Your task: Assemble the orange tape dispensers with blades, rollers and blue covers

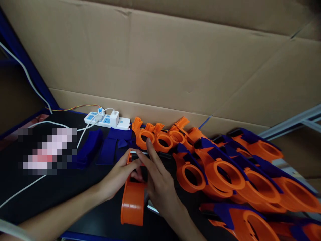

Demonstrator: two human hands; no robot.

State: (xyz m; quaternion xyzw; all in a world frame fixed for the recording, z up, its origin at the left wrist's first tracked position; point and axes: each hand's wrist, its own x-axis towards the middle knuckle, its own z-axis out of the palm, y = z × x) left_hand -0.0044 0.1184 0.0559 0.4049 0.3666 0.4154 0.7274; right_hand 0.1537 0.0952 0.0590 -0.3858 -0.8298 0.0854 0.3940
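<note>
Forearms angled inward, hands on orange dispenser

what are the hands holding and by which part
An orange tape dispenser, gripped near its toothed end by the left hand; whether the right hand grips too is unclear.

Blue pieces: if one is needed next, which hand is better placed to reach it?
Probably left: the left hand, though holding the orange holder, is nearer the blue pieces; the right hand lies farther away.
</note>
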